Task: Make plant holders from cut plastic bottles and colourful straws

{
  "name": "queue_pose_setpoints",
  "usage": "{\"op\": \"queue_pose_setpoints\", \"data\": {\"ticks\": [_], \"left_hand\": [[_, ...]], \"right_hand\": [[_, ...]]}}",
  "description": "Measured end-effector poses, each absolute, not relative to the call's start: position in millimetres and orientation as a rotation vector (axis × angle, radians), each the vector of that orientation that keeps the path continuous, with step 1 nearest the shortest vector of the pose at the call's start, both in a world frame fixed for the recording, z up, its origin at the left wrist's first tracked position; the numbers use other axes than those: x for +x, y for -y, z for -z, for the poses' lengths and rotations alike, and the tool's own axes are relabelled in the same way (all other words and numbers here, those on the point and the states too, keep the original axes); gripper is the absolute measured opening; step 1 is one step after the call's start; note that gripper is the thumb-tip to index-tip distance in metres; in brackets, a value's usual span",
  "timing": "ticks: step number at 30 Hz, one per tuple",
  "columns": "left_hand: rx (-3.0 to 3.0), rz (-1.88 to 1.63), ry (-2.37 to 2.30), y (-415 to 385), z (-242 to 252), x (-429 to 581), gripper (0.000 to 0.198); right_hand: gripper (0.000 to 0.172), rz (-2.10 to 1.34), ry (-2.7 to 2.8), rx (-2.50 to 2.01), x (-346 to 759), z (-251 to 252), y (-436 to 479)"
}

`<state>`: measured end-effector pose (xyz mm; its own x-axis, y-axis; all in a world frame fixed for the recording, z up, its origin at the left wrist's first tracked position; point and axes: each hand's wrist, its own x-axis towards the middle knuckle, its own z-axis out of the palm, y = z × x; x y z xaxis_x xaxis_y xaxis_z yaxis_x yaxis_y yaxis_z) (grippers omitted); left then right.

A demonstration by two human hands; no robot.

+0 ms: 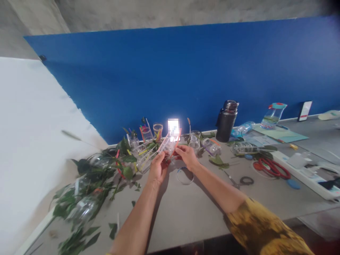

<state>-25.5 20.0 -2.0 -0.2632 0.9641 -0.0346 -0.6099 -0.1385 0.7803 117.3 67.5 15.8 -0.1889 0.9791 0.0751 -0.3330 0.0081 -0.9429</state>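
Observation:
Near the middle of the table, my left hand (158,167) is wrapped round the lower part of a clear plastic cup (170,146) with coloured straws standing along it. My right hand (188,156) is closed at the cup's right side, its fingertips at an orange straw (176,143). A bright, pixelated phone screen (174,129) shows just behind the cup. On the table below my right hand lies a clear ring (185,176). More bottles with straws (145,156) lie left of my left hand.
Green leaves and stems (92,184) cover the table's left side. A black thermos (227,121) stands at the back right. Farther right are red-handled scissors (273,168), a clear jug (273,116), a phone (305,111) and a white tray (305,179). A blue panel (170,71) rises behind.

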Motion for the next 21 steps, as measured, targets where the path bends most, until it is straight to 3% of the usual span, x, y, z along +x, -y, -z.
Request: {"op": "queue_pose_setpoints", "data": {"ticks": [10, 21], "left_hand": [[0.704, -1.700, -0.836, -15.9, -3.1, -18.9, 0.044], [1.047, -1.720, -1.251, -12.4, -4.0, -16.7, 0.031]], "right_hand": [[0.030, -1.479, 1.097, -0.822, 117.5, -13.3, -70.7], [0.034, -1.572, 1.053, -0.797, 117.9, -15.1, -68.5]]}}
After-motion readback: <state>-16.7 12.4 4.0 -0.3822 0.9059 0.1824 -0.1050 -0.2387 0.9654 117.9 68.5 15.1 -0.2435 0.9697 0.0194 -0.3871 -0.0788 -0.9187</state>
